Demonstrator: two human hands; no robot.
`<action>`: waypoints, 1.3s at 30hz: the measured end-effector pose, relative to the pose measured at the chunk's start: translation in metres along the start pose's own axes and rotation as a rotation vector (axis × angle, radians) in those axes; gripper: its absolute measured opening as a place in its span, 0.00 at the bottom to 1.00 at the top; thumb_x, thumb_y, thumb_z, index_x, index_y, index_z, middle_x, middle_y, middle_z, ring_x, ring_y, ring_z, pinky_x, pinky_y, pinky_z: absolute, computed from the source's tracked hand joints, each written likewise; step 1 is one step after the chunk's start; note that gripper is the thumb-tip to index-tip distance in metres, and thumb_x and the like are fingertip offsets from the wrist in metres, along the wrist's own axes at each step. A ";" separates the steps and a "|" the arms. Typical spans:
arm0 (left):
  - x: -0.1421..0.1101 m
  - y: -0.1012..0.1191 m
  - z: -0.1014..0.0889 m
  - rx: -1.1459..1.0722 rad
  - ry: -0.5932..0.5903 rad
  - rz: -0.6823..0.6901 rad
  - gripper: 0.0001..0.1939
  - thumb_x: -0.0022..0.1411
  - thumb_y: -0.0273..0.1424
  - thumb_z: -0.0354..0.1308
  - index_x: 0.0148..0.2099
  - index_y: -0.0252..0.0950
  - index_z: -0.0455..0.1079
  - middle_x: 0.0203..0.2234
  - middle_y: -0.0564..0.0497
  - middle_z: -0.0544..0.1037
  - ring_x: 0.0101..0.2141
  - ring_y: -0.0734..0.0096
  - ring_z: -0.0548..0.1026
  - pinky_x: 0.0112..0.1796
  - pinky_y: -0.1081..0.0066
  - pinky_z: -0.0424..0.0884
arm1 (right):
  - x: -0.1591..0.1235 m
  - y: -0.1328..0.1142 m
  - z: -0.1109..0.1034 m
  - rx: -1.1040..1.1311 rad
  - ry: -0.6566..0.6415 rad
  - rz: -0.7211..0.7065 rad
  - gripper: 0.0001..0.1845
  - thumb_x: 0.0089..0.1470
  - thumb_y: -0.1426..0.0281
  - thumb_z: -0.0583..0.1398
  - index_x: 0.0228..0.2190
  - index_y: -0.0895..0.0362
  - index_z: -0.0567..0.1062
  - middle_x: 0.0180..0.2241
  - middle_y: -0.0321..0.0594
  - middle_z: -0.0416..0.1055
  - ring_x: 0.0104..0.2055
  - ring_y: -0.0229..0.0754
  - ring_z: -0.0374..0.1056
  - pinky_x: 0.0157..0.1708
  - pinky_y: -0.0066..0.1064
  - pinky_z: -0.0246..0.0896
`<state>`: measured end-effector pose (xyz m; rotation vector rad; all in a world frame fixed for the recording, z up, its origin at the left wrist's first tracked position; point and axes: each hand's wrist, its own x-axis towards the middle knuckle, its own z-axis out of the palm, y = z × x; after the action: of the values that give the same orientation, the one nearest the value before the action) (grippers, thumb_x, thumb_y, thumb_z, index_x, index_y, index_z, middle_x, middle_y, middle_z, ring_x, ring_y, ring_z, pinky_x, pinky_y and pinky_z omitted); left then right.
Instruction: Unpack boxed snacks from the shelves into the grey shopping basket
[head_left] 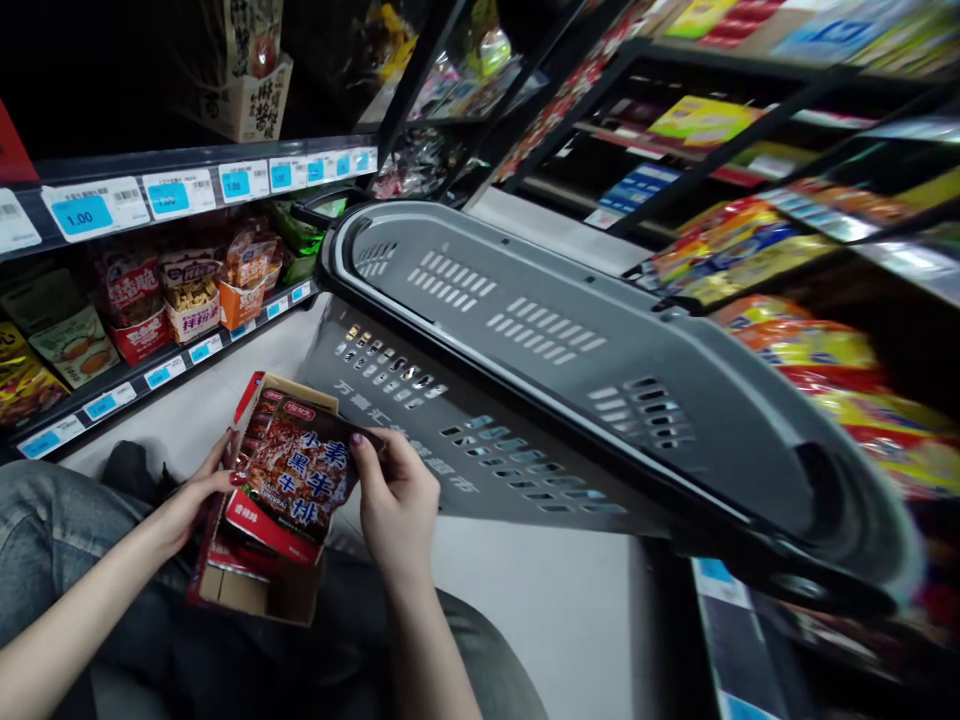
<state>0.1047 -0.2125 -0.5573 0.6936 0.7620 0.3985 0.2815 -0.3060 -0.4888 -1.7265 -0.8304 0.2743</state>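
Over my lap, a small open cardboard display box (259, 597) with red sides is tilted toward me. A dark red snack packet (289, 470) with blue-and-white lettering lies across its top, and more red packaging shows beneath it. My left hand (201, 498) grips the left side of the box, its thumb at the packet's edge. My right hand (394, 490) pinches the packet's upper right corner between thumb and fingers. Just beyond both hands stands a grey plastic shopping basket (487, 400) with slotted sides.
On the left, a low shelf (142, 385) with price tags holds several snack boxes and bags. A higher shelf (187, 190) runs above it. Shelves of colourful packets (817, 370) line the right, partly blurred. Pale floor (525, 590) shows below the basket.
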 end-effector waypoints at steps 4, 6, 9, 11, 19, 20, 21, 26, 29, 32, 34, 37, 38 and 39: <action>-0.001 -0.003 0.001 -0.015 0.015 -0.120 0.37 0.49 0.35 0.60 0.62 0.41 0.57 0.47 0.50 0.77 0.43 0.57 0.76 0.37 0.65 0.71 | 0.003 -0.004 -0.001 0.083 0.035 0.036 0.13 0.50 0.61 0.57 0.24 0.58 0.70 0.18 0.32 0.61 0.22 0.34 0.55 0.21 0.25 0.50; -0.001 -0.003 0.002 -0.012 0.011 -0.107 0.33 0.48 0.35 0.61 0.58 0.37 0.62 0.43 0.49 0.80 0.41 0.57 0.77 0.35 0.67 0.71 | 0.004 -0.004 -0.002 0.114 0.029 0.053 0.13 0.49 0.61 0.58 0.24 0.58 0.70 0.18 0.31 0.59 0.22 0.33 0.53 0.21 0.25 0.49; -0.001 -0.001 0.002 -0.008 0.006 -0.086 0.31 0.48 0.35 0.62 0.55 0.35 0.65 0.40 0.49 0.81 0.41 0.57 0.77 0.36 0.67 0.71 | 0.004 -0.004 -0.001 0.143 0.003 0.064 0.13 0.49 0.61 0.58 0.24 0.59 0.70 0.18 0.30 0.57 0.21 0.33 0.51 0.20 0.25 0.48; -0.001 0.000 0.001 -0.013 -0.004 -0.095 0.31 0.49 0.34 0.61 0.57 0.36 0.63 0.40 0.49 0.81 0.41 0.57 0.77 0.35 0.67 0.71 | 0.004 -0.003 0.000 0.147 -0.006 0.065 0.13 0.49 0.61 0.58 0.23 0.59 0.70 0.17 0.30 0.56 0.21 0.33 0.51 0.21 0.25 0.48; 0.001 -0.001 0.000 -0.036 -0.036 -0.090 0.35 0.51 0.33 0.60 0.62 0.40 0.57 0.41 0.50 0.80 0.38 0.58 0.78 0.33 0.66 0.72 | 0.003 -0.001 -0.001 0.146 -0.016 0.094 0.14 0.48 0.60 0.58 0.23 0.59 0.70 0.18 0.30 0.56 0.22 0.33 0.50 0.21 0.25 0.47; 0.001 -0.001 0.000 -0.032 -0.035 -0.089 0.34 0.51 0.33 0.60 0.61 0.39 0.58 0.41 0.50 0.80 0.38 0.58 0.78 0.32 0.66 0.72 | 0.003 0.000 -0.001 0.149 -0.022 0.100 0.14 0.48 0.60 0.58 0.24 0.59 0.70 0.18 0.30 0.56 0.22 0.33 0.50 0.21 0.25 0.47; 0.001 -0.001 0.001 -0.028 -0.032 -0.089 0.34 0.51 0.34 0.60 0.60 0.39 0.59 0.41 0.50 0.80 0.38 0.58 0.78 0.32 0.67 0.72 | 0.003 0.001 -0.001 0.155 -0.027 0.106 0.14 0.48 0.59 0.59 0.24 0.58 0.70 0.18 0.30 0.56 0.22 0.33 0.50 0.21 0.26 0.47; -0.002 0.002 0.004 -0.031 -0.016 -0.091 0.36 0.49 0.34 0.61 0.61 0.41 0.58 0.44 0.50 0.79 0.40 0.58 0.78 0.32 0.67 0.72 | 0.004 0.007 0.005 0.417 -0.041 0.190 0.15 0.49 0.56 0.58 0.27 0.55 0.66 0.22 0.32 0.60 0.24 0.35 0.55 0.23 0.27 0.49; -0.005 0.005 0.007 -0.046 0.004 -0.094 0.37 0.48 0.33 0.62 0.61 0.39 0.58 0.44 0.50 0.79 0.42 0.58 0.77 0.35 0.67 0.73 | 0.004 0.007 0.009 0.704 -0.059 0.324 0.15 0.50 0.54 0.55 0.27 0.52 0.60 0.21 0.29 0.55 0.19 0.34 0.51 0.19 0.28 0.46; -0.007 0.007 0.009 -0.053 0.038 -0.125 0.38 0.47 0.33 0.63 0.61 0.39 0.58 0.44 0.50 0.79 0.43 0.58 0.77 0.38 0.66 0.72 | 0.001 0.004 0.008 0.898 -0.177 0.410 0.16 0.54 0.54 0.49 0.25 0.52 0.56 0.18 0.25 0.42 0.13 0.30 0.33 0.15 0.29 0.34; -0.008 0.008 0.010 -0.060 0.056 -0.138 0.39 0.47 0.33 0.63 0.62 0.41 0.56 0.45 0.50 0.79 0.42 0.59 0.77 0.39 0.66 0.72 | -0.003 0.002 0.004 0.977 -0.294 0.423 0.15 0.55 0.55 0.47 0.25 0.51 0.54 0.18 0.24 0.38 0.13 0.30 0.25 0.14 0.29 0.27; -0.009 0.008 0.011 -0.055 0.079 -0.152 0.40 0.46 0.33 0.64 0.61 0.39 0.57 0.41 0.50 0.80 0.39 0.59 0.78 0.37 0.66 0.72 | -0.007 0.003 0.001 1.080 -0.415 0.417 0.16 0.53 0.53 0.48 0.26 0.51 0.52 0.16 0.22 0.38 0.11 0.29 0.24 0.13 0.28 0.25; -0.010 0.009 0.012 -0.050 0.082 -0.159 0.39 0.46 0.33 0.64 0.61 0.38 0.58 0.40 0.49 0.81 0.37 0.58 0.79 0.36 0.66 0.72 | -0.008 0.004 0.000 1.118 -0.437 0.411 0.17 0.52 0.51 0.48 0.26 0.51 0.52 0.16 0.21 0.39 0.10 0.29 0.24 0.12 0.28 0.24; -0.011 0.010 0.013 -0.045 0.082 -0.166 0.39 0.45 0.33 0.64 0.61 0.37 0.59 0.39 0.49 0.81 0.36 0.58 0.79 0.35 0.66 0.72 | -0.008 0.006 0.001 1.148 -0.453 0.416 0.18 0.52 0.51 0.49 0.26 0.50 0.51 0.15 0.20 0.40 0.09 0.28 0.24 0.11 0.28 0.24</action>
<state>0.1061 -0.2170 -0.5386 0.5699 0.8794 0.2928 0.2775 -0.3117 -0.4963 -0.7109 -0.4288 1.1960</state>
